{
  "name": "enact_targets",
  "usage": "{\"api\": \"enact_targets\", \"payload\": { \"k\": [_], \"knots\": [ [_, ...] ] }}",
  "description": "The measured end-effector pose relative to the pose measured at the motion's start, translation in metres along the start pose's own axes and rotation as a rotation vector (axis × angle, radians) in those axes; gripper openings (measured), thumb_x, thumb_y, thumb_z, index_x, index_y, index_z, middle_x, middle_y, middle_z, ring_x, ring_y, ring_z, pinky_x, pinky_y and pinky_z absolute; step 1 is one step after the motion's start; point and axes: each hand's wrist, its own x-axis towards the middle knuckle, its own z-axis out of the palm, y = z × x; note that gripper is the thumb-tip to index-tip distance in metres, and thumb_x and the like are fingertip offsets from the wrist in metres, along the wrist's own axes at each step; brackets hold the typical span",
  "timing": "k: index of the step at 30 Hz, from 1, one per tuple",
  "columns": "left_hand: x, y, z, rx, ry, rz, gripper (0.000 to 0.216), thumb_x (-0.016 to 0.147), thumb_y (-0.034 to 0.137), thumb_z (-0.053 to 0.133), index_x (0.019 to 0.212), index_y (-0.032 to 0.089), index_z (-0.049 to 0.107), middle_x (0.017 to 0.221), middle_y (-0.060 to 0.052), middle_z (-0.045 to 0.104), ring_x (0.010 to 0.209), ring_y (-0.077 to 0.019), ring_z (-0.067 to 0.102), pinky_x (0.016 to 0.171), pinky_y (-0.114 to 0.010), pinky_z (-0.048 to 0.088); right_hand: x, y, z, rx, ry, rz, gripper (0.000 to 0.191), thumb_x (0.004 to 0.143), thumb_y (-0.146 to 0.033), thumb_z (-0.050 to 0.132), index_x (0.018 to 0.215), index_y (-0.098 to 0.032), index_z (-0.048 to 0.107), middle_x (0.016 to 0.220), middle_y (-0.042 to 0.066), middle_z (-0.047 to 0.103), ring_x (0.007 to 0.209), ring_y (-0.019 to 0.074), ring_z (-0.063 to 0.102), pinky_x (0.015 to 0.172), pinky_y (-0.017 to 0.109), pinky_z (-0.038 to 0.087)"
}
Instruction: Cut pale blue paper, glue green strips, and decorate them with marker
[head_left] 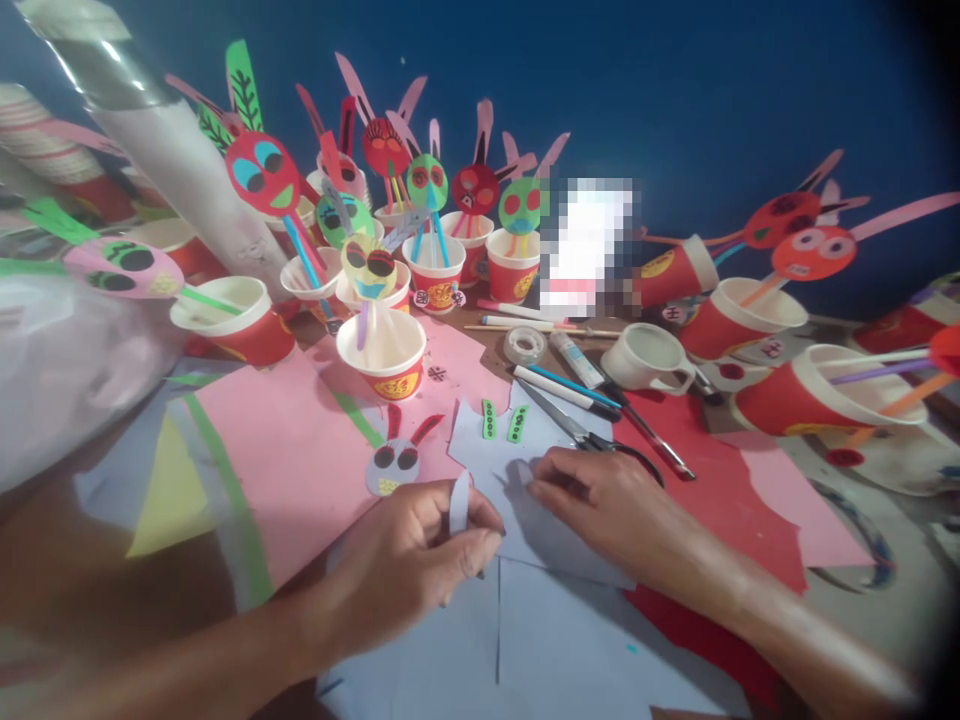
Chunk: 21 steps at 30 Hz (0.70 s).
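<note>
My left hand [427,550] is closed, with a pale blue-grey paper strip [459,502] standing up between thumb and fingers. Over the blue-grey paper sheet [555,540], my right hand [592,495] pinches a second small paper piece [523,474] of the same colour. Just beyond the left hand lies a round paper face [394,466] with dark eyes, red ears and a yellow mouth. Two green paper strips [489,420] with black marks rest on the sheet. Scissors [577,430] with black handles lie behind the right hand.
Paper cups [382,360] holding paper-faced figures on straws stand along the back and right. A tape roll [525,345], a glue tube [576,360], pens and a white mug [646,358] sit mid-table. Pink paper [277,460] spreads left, red paper [720,480] right.
</note>
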Motion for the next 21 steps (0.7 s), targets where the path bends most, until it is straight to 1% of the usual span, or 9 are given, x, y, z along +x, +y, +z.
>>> {"api": "enact_targets", "payload": {
  "k": [2,4,6,9,14,17,18,19,21],
  "knots": [
    [-0.001,0.006,-0.004,-0.024,-0.018,-0.026,0.02,0.082,0.034,0.057,0.093,0.017,0.058,0.069,0.003,0.055,0.053,-0.0072,0.044,0.052,-0.021,0.036,0.002,0.004,0.003,-0.205,0.041,-0.009,0.018,0.084,-0.025,0.053,0.069,-0.022,0.062,0.062,-0.003,0.063,0.056,0.0122,0.055,0.053,0.024,0.031],
    [0.0,0.008,-0.006,-0.035,-0.058,-0.041,0.023,0.083,0.034,0.056,0.098,0.017,0.058,0.072,0.001,0.058,0.054,-0.0078,0.046,0.052,-0.021,0.036,0.002,0.007,0.007,-0.352,0.078,-0.026,0.016,0.083,-0.025,0.054,0.07,-0.022,0.063,0.064,-0.001,0.067,0.059,0.0155,0.061,0.054,0.025,0.03],
    [0.002,0.008,-0.007,-0.071,-0.106,-0.03,0.026,0.084,0.034,0.054,0.101,0.015,0.058,0.077,-0.001,0.06,0.055,-0.0082,0.048,0.05,-0.021,0.036,0.001,0.008,0.009,-0.443,0.098,-0.036,0.015,0.083,-0.028,0.056,0.071,-0.022,0.063,0.064,0.0,0.069,0.059,0.0176,0.063,0.052,0.026,0.029],
    [0.005,0.005,-0.007,-0.164,-0.159,0.0,0.025,0.084,0.032,0.051,0.099,0.014,0.059,0.08,-0.002,0.06,0.053,-0.0075,0.048,0.047,-0.02,0.034,0.0,0.007,0.007,-0.485,0.086,-0.062,0.015,0.083,-0.029,0.055,0.074,-0.021,0.064,0.065,0.002,0.07,0.058,0.0187,0.065,0.051,0.027,0.029],
    [0.006,0.004,-0.006,-0.197,-0.2,0.0,0.021,0.085,0.028,0.05,0.096,0.013,0.06,0.078,-0.002,0.061,0.051,-0.007,0.048,0.046,-0.02,0.034,0.003,0.007,0.003,-0.453,0.057,-0.044,0.02,0.085,-0.025,0.049,0.072,-0.019,0.064,0.064,0.005,0.069,0.059,0.0194,0.063,0.052,0.027,0.029],
    [0.006,0.003,-0.006,-0.189,-0.21,0.006,0.02,0.085,0.029,0.051,0.094,0.013,0.061,0.076,-0.002,0.061,0.052,-0.0071,0.049,0.046,-0.019,0.034,0.002,0.005,0.0,-0.442,0.047,-0.034,0.018,0.083,-0.023,0.05,0.071,-0.019,0.063,0.062,0.004,0.067,0.057,0.0183,0.06,0.052,0.028,0.028],
    [0.007,0.001,-0.005,-0.192,-0.209,0.01,0.02,0.086,0.029,0.051,0.094,0.014,0.061,0.076,-0.002,0.061,0.052,-0.0069,0.049,0.047,-0.019,0.035,0.001,0.003,-0.002,-0.395,0.041,-0.033,0.017,0.083,-0.024,0.051,0.071,-0.02,0.062,0.061,0.002,0.065,0.056,0.0166,0.058,0.052,0.027,0.029],
    [0.007,0.0,-0.005,-0.2,-0.204,0.018,0.02,0.086,0.03,0.052,0.093,0.014,0.062,0.076,-0.002,0.061,0.052,-0.0067,0.049,0.046,-0.019,0.035,-0.001,0.0,-0.005,-0.301,0.022,-0.029,0.015,0.083,-0.025,0.052,0.071,-0.021,0.061,0.06,0.0,0.063,0.055,0.0145,0.055,0.052,0.026,0.03],
    [0.01,-0.003,-0.003,-0.242,-0.165,0.041,0.022,0.087,0.033,0.052,0.092,0.014,0.062,0.076,-0.001,0.061,0.05,-0.0062,0.048,0.045,-0.018,0.034,-0.005,-0.005,-0.008,0.019,-0.05,-0.007,0.017,0.084,-0.031,0.054,0.07,-0.022,0.057,0.059,-0.004,0.057,0.055,0.011,0.049,0.052,0.022,0.033]
  ]
}}
